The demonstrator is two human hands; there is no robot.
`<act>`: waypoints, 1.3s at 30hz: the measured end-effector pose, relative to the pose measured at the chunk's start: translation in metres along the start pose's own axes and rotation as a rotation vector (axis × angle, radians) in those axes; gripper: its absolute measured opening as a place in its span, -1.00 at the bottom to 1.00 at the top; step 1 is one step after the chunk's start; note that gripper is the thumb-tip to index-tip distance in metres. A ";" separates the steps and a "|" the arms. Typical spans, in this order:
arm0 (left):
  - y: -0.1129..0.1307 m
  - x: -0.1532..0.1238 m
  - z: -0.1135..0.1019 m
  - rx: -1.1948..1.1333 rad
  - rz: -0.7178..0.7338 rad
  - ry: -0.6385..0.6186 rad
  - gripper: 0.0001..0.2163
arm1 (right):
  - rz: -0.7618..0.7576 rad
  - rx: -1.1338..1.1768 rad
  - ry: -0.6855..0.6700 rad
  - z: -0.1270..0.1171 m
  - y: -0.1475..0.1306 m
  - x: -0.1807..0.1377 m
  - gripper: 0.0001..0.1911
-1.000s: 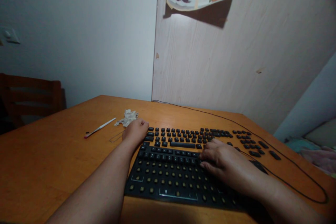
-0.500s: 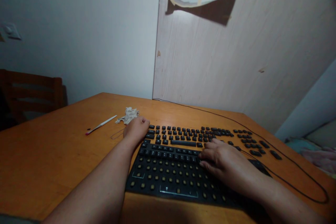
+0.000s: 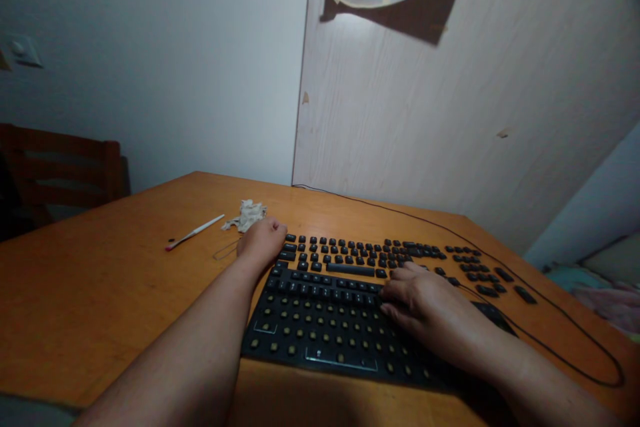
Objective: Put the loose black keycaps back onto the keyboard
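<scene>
A black keyboard (image 3: 320, 327) lies on the table, its two far rows fitted with keycaps and its nearer rows showing bare, yellowish key stems. Over its right part is my right hand (image 3: 417, 297), fingers bent and close together, the tips at the right end of the fitted number row. Whatever those fingers grip is hidden. My left hand (image 3: 263, 240) rests beyond the keyboard's far left corner, fingers curled closed, beside the loose keycaps (image 3: 350, 258). What it holds, if anything, does not show. A long space bar (image 3: 351, 269) lies among the loose caps.
Left of my left hand lie a crumpled grey cloth (image 3: 246, 215), a thin wire loop (image 3: 225, 251) and a white brush-like stick (image 3: 200, 229) with a reddish end. A black cable (image 3: 560, 293) curves along the right. More loose keycaps (image 3: 480, 272) sit at the right, and a wooden chair (image 3: 65, 167) stands left.
The camera view has shifted very slightly. Both hands stay in nearly the same places, and the keyboard and loose keycaps look unmoved.
</scene>
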State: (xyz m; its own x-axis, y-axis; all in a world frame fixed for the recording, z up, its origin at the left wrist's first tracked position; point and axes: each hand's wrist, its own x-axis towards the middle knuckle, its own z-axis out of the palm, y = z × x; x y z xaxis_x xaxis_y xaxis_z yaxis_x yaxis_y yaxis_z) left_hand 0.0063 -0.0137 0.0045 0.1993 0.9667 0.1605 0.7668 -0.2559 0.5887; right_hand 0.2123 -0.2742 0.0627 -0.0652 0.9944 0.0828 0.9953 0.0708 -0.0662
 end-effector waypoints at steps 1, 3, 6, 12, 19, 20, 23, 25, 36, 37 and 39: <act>0.001 -0.001 -0.001 0.007 -0.003 0.004 -0.75 | 0.003 0.006 0.001 0.000 -0.001 0.000 -0.84; 0.001 -0.002 -0.001 0.017 -0.004 0.009 -0.75 | 0.006 0.016 0.001 0.000 -0.002 0.000 -0.84; -0.001 0.000 0.000 0.011 0.005 0.012 -0.76 | 0.010 0.020 -0.004 0.000 -0.004 0.000 -0.84; -0.004 0.004 0.004 0.000 0.020 0.024 -0.77 | 0.007 0.014 -0.021 -0.001 -0.007 0.001 -0.82; -0.005 0.004 0.005 -0.005 0.004 0.024 -0.74 | 0.022 0.008 -0.038 -0.003 -0.009 0.004 -0.81; -0.005 0.004 0.005 -0.001 0.005 0.023 -0.74 | 0.019 0.007 -0.040 -0.003 -0.009 0.005 -0.81; -0.005 0.003 0.005 0.007 0.010 0.023 -0.74 | 0.017 0.001 -0.039 -0.002 -0.009 0.005 -0.81; -0.004 0.003 0.004 0.010 0.007 0.028 -0.75 | 0.022 -0.004 -0.031 -0.001 -0.009 0.006 -0.82; -0.005 0.005 0.004 -0.008 0.021 0.016 -0.75 | 0.019 0.062 -0.022 -0.006 -0.003 -0.002 -0.83; -0.006 0.005 0.005 -0.010 0.023 0.017 -0.75 | 0.024 0.064 -0.013 -0.008 -0.002 -0.004 -0.82; -0.006 0.005 0.005 -0.013 0.030 0.020 -0.75 | 0.027 0.054 0.002 -0.012 -0.001 -0.006 -0.79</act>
State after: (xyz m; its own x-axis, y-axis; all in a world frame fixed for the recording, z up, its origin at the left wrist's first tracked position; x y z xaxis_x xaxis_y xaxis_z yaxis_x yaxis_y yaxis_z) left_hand 0.0057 -0.0067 -0.0024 0.2095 0.9584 0.1939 0.7525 -0.2846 0.5939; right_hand 0.2126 -0.2816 0.0738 -0.0384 0.9959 0.0820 0.9914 0.0483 -0.1216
